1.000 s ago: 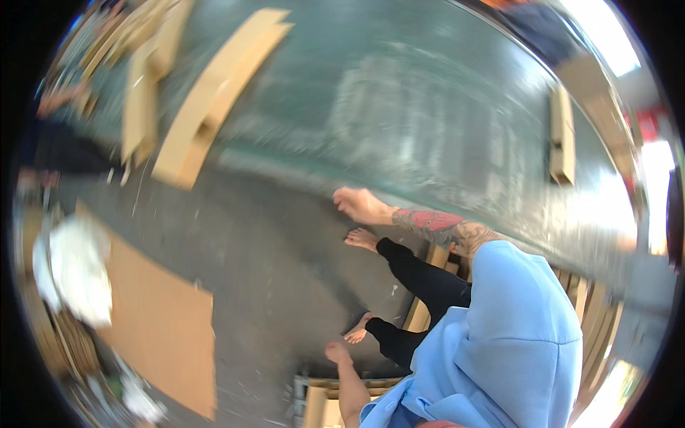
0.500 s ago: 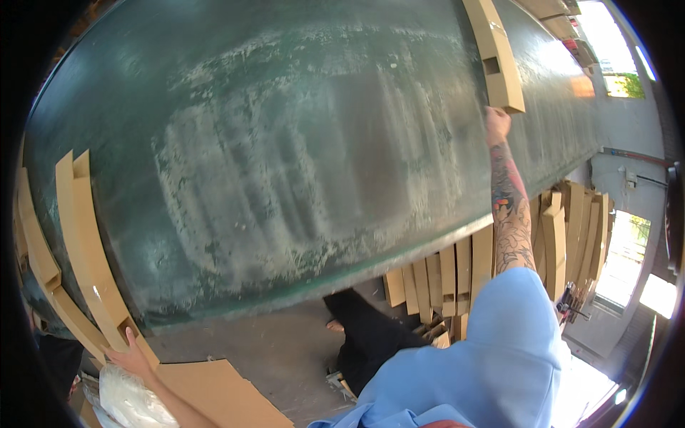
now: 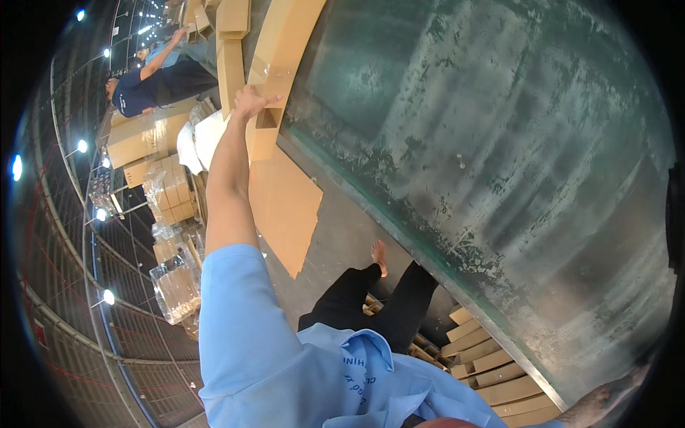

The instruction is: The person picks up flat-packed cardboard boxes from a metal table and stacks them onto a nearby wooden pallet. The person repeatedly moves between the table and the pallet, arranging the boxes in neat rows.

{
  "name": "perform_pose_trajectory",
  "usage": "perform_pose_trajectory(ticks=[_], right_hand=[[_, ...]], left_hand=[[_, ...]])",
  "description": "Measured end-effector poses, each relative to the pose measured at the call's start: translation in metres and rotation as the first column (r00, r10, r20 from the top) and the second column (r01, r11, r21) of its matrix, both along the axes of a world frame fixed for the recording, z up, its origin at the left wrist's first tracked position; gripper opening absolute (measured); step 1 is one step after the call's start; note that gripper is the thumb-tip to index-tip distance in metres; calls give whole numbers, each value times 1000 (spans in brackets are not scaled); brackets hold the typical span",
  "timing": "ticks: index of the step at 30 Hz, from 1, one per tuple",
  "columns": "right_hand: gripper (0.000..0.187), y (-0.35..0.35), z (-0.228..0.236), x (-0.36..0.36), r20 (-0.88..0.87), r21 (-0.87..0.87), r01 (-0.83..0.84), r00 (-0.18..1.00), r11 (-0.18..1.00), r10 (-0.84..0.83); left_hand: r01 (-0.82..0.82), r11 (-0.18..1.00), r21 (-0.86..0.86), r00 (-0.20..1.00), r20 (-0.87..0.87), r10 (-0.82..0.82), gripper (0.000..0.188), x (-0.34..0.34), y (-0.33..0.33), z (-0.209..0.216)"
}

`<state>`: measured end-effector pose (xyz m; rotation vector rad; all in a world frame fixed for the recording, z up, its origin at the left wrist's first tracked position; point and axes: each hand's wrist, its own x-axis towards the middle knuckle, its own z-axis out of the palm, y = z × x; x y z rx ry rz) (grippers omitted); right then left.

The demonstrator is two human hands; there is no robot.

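Left hand (image 3: 251,102) stretched out at full arm's length in a light blue sleeve, fingers spread and resting against a long folded strip of brown corrugated cardboard (image 3: 275,78), not clamped round it. Strip lying along the far left edge of the worn dark green tabletop (image 3: 485,143), beside more stacked cardboard pieces (image 3: 230,43). Right hand (image 3: 603,399) barely in view at the lower right rim; apart or together, cannot tell. Probably light and fairly stiff along its length, yet apt to flex or crease if lifted from one end; best gripped around the folded edge near the middle. Flat brown cardboard sheet (image 3: 285,203) on the floor below.
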<state>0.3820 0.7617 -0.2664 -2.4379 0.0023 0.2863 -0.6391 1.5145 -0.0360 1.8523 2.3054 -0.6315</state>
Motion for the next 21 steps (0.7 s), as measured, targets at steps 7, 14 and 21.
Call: perform_pose_trajectory(ticks=[7,14,21], right_hand=[[58,-119,101,-164,355,-280,-182,893,942,278],[49,102,152,-397,19,175,52,998,983,-56],[52,319,156,-436,41,97,-336,942,937,334]], left_hand=[[41,986,163,992,114,-60,141,-24,22,-29],[46,999,-29,994,-102,-49,151,-62,-13,27],[-83,994,73,687,727,4,95,-67,-97,15]])
